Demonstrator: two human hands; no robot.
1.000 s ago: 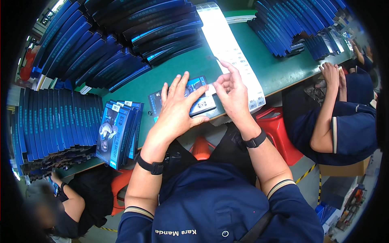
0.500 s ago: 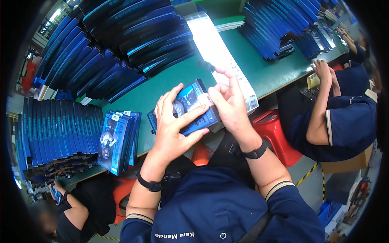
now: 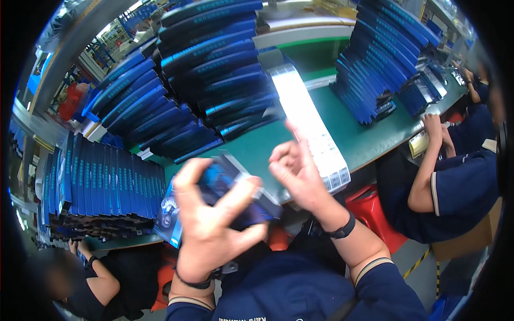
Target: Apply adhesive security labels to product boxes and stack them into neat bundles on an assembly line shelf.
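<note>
Motion blur smears a blue printed carton [image 3: 213, 179], its face partly covered by a worker's left hand [image 3: 211, 222] and its underside out of sight. The left fingers spread around the tilted carton, gripping it over the near edge of a green desk [image 3: 356, 128]. Just beside it, apart from the carton, the right hand [image 3: 302, 176] extends a blurred index finger above loosely curled fingers; whether they hold anything cannot be told. A second carton [image 3: 167, 220] at the near edge is half hidden by the left hand. A white label sheet [image 3: 308, 125] runs toward the near edge, between stacked cartons [image 3: 214, 67] and a farther-right stack [image 3: 377, 64]. Upright cartons [image 3: 110, 179] line the left end. Co-workers sit on either side, near a red stool [image 3: 377, 222].
</note>
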